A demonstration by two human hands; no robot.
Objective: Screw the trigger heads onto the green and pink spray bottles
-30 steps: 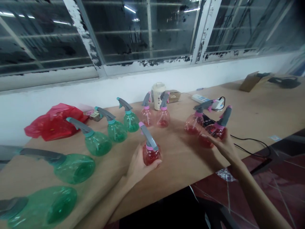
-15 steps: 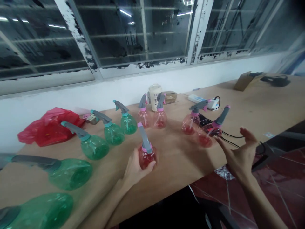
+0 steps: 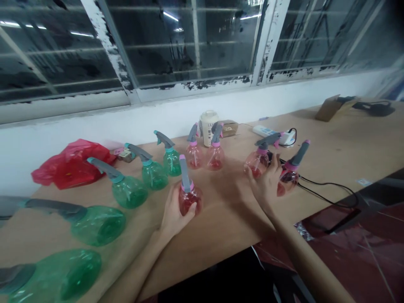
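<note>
My left hand [image 3: 175, 212] is wrapped around the body of a pink spray bottle [image 3: 190, 201] with a grey trigger head and pink collar, near the table's middle. Over to the right, my right hand [image 3: 265, 181] curls around another pink spray bottle [image 3: 256, 160], thumb at its left side and fingers at its right; the hand hides part of the body. Just right of those fingers stands a third pink spray bottle [image 3: 288, 179]. Two more, a pink bottle [image 3: 193, 155] and its neighbour [image 3: 216, 156], stand together farther back.
Several green spray bottles [image 3: 129, 191] line the left side of the table [image 3: 221, 223]. Behind them lies a red plastic bag [image 3: 74, 164]. A white cup [image 3: 208, 130], a small brown box [image 3: 229, 128] and a power strip [image 3: 265, 131] sit at the back. Black cables [image 3: 331, 184] run along the right.
My right hand has moved left and away from me, from open beside the rightmost pink bottle to around the one left of it. My left hand and its bottle have shifted slightly left.
</note>
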